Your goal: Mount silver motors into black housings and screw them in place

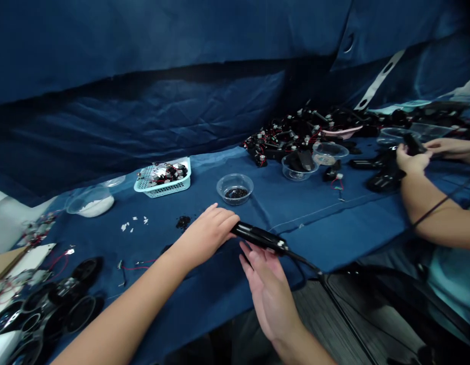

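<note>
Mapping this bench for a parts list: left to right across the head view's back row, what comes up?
clear bowl of white material, white basket of wired parts, clear bowl of black bits, heap of black wired parts

You are in a small workshop. The surface has a blue cloth on it, with heaps of black parts, red wires, a plastic basket, and clear bowls.

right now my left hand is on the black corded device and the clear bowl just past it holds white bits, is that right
Not quite: the head view shows the clear bowl holding black bits, not white ones. The rest stands: your left hand is on the black corded device.
</note>
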Demonstrator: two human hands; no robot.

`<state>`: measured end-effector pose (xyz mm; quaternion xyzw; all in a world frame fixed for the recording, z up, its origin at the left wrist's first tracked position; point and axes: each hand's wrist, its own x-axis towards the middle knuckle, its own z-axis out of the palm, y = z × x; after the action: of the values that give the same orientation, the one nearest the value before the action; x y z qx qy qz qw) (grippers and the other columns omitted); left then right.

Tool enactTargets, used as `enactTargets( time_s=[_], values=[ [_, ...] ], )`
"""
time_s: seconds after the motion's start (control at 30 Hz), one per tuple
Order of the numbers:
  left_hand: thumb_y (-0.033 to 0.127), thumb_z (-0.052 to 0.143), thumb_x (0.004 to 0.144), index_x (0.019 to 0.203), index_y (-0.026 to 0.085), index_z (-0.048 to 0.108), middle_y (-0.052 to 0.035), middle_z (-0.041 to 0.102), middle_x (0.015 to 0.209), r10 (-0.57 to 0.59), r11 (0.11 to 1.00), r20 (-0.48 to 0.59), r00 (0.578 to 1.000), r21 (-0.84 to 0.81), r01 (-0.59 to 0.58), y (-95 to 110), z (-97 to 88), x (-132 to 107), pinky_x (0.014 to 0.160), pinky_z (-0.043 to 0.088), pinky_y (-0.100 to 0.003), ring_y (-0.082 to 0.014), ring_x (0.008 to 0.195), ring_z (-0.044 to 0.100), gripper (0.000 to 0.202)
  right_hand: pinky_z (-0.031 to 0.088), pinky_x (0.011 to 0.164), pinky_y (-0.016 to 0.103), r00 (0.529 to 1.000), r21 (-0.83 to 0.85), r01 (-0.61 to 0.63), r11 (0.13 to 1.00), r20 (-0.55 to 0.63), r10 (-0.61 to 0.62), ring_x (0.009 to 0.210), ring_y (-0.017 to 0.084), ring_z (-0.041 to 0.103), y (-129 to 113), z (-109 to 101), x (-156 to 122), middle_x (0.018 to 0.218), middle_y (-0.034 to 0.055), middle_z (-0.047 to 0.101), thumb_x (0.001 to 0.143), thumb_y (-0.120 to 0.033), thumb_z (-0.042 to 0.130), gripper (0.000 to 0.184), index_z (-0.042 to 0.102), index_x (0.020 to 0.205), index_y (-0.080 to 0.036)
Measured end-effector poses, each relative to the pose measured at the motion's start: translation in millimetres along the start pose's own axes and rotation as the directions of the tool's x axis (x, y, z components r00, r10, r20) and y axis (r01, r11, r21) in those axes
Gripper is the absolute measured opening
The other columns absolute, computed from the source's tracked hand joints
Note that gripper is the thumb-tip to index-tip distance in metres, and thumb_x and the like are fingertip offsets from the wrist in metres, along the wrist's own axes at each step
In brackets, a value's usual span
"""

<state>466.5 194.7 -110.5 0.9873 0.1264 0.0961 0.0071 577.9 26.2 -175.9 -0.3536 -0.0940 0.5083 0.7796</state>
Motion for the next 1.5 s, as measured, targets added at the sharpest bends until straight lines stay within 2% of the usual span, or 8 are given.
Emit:
enactTargets(
  time_s=[0.27, 0.4, 0.47, 0.57, 0.67, 0.87, 1.07, 1.5],
  values=[
    [0.032, 0.058, 0.110, 0.144, 0.017, 0.055, -0.0136, 0.067, 0.136, -0.080, 0.997, -0.152, 0.985, 0.004, 0.082, 41, -38.0, -1, 0.095, 0.058, -0.047, -0.0292, 0.114, 0.067, 0.037, 0.062, 0.104, 0.046, 0.923, 0.182, 0.342, 0.922, 0.120, -0.366, 0.110, 0.023, 0.076, -34, 56, 51, 0.106, -0.0006, 0.078, 0.085, -0.045, 0.088, 0.025, 0.078, 0.102, -0.028],
    [0.029, 0.059, 0.110, 0.147, 0.025, 0.056, -0.0082, 0.068, 0.140, -0.142, 0.989, -0.223, 0.964, -0.071, 0.130, 0, -62.0, -23, 0.105, 0.055, -0.042, -0.0252, 0.123, 0.066, 0.037, 0.064, 0.092, 0.041, 0.867, 0.221, 0.450, 0.865, 0.126, -0.483, 0.076, 0.013, 0.067, -58, 92, 66, 0.081, -0.0065, 0.065, 0.084, -0.037, 0.088, 0.023, 0.068, 0.084, -0.025],
    [0.034, 0.053, 0.112, 0.135, 0.023, 0.063, -0.0078, 0.071, 0.132, -0.319, 0.948, -0.238, 0.918, -0.087, 0.307, -32, -63.8, -46, 0.108, 0.052, -0.041, -0.0247, 0.123, 0.066, 0.027, 0.063, 0.080, 0.035, 0.867, 0.206, 0.464, 0.862, 0.095, -0.489, 0.068, 0.011, 0.060, -71, 106, 75, 0.078, -0.0071, 0.059, 0.083, -0.036, 0.088, 0.026, 0.066, 0.084, -0.023],
    [0.036, 0.051, 0.110, 0.123, 0.024, 0.068, -0.0069, 0.074, 0.121, -0.657, 0.753, -0.057, 0.752, -0.094, 0.651, -76, -44.9, -87, 0.094, 0.054, -0.037, -0.0251, 0.111, 0.070, 0.024, 0.062, 0.082, 0.035, 0.863, 0.196, 0.449, 0.871, 0.156, -0.480, 0.074, 0.010, 0.061, -89, 119, 88, 0.085, -0.0060, 0.060, 0.087, -0.034, 0.085, 0.020, 0.070, 0.095, -0.023],
    [0.029, 0.056, 0.103, 0.106, 0.020, 0.073, -0.0085, 0.075, 0.103, -0.714, 0.691, 0.069, 0.696, -0.088, 0.718, -101, -13.3, -117, 0.079, 0.052, -0.035, -0.0249, 0.091, 0.070, 0.019, 0.061, 0.097, 0.040, 0.866, 0.162, 0.326, 0.931, 0.344, -0.363, 0.084, 0.011, 0.064, -99, 123, 97, 0.090, -0.0055, 0.064, 0.087, -0.026, 0.082, 0.017, 0.073, 0.102, -0.027],
    [0.035, 0.057, 0.103, 0.122, 0.023, 0.077, -0.0091, 0.074, 0.117, -0.702, 0.692, 0.118, 0.702, -0.119, 0.712, -101, 16.7, -125, 0.085, 0.053, -0.036, -0.0251, 0.097, 0.071, 0.029, 0.062, 0.102, 0.052, 0.885, 0.088, 0.325, 0.941, 0.322, -0.336, 0.084, 0.015, 0.069, -78, 123, 114, 0.089, -0.0046, 0.069, 0.092, -0.030, 0.076, 0.009, 0.071, 0.087, -0.026],
    [0.032, 0.055, 0.105, 0.125, 0.024, 0.079, -0.0085, 0.074, 0.121, -0.704, 0.697, 0.093, 0.704, -0.102, 0.710, -93, 18.4, -119, 0.090, 0.055, -0.039, -0.0284, 0.107, 0.071, 0.032, 0.062, 0.091, 0.033, 0.946, 0.099, 0.258, 0.961, 0.175, -0.272, 0.078, 0.009, 0.067, -52, 114, 131, 0.087, -0.0050, 0.069, 0.088, -0.022, 0.079, 0.008, 0.072, 0.088, -0.021],
    [0.030, 0.054, 0.104, 0.106, 0.025, 0.078, -0.0043, 0.078, 0.112, -0.736, 0.653, 0.076, 0.673, -0.183, 0.735, -88, 13.8, -122, 0.081, 0.051, -0.034, -0.0233, 0.097, 0.072, 0.025, 0.061, 0.110, 0.048, 0.974, 0.052, 0.192, 0.980, 0.111, -0.196, 0.082, 0.011, 0.070, -23, 114, 120, 0.087, -0.0038, 0.071, 0.086, -0.023, 0.079, 0.012, 0.067, 0.083, -0.021]
  ],
)
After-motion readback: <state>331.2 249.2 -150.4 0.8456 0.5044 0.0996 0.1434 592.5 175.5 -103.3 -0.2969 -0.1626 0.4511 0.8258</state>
